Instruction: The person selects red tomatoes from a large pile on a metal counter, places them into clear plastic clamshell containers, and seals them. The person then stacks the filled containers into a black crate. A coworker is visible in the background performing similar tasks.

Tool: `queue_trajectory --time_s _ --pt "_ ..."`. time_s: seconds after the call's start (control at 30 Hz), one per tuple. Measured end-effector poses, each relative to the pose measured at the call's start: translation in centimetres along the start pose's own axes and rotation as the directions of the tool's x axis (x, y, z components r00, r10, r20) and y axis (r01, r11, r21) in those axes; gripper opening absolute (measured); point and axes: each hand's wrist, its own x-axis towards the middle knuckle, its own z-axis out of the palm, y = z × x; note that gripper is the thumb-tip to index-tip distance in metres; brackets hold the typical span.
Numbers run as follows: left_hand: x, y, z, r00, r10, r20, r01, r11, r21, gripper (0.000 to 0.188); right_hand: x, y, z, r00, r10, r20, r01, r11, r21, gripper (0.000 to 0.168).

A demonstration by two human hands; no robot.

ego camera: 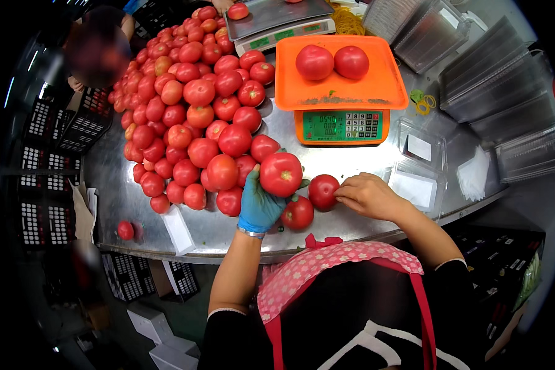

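Observation:
My left hand (262,203), in a blue glove, holds a large red tomato (281,175) stem-scar side up, above the steel table (254,236). My right hand (367,196) is bare, its fingers bunched at the right edge of another tomato (323,192) lying on the table. Whether those fingertips grip anything is hidden. A third tomato (298,212) rests just right of the gloved palm. Beyond the hands, an orange digital scale (341,127) carries two tomatoes (333,62) on its orange tray (291,92).
A big heap of tomatoes (180,111) covers the table's left part. Clear plastic boxes (418,185) and white paper slips (474,173) lie at right, near stacked clear containers (495,83). Across the table, a person (99,46) stands by black crates (85,120); a second scale (280,23) is at the back.

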Motion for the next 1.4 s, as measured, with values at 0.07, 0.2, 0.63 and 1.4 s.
queue_trajectory --time_s 0.07,0.2,0.63,1.4 --pt "0.0 -0.1 0.7 0.972 0.204 -0.116 -0.167 0.949 0.266 0.055 0.2 0.1 0.1 1.0 -0.008 -0.003 0.008 1.0 0.016 0.012" --pt "-0.3 0.3 -0.5 0.934 0.357 -0.001 -0.153 0.404 0.902 0.054 1.0 0.8 -0.1 1.0 -0.009 -0.023 0.009 1.0 0.001 0.012" --pt "3.9 0.8 5.4 0.998 -0.011 -0.057 0.018 0.992 0.126 0.065 9.3 5.7 -8.1 0.872 0.106 -0.479 -0.098 0.994 0.042 0.076" --pt "5.9 1.1 4.8 0.998 -0.016 0.064 0.028 0.981 -0.192 0.069 -0.4 3.7 -1.2 0.945 0.319 0.065 -0.308 0.941 -0.14 0.069"
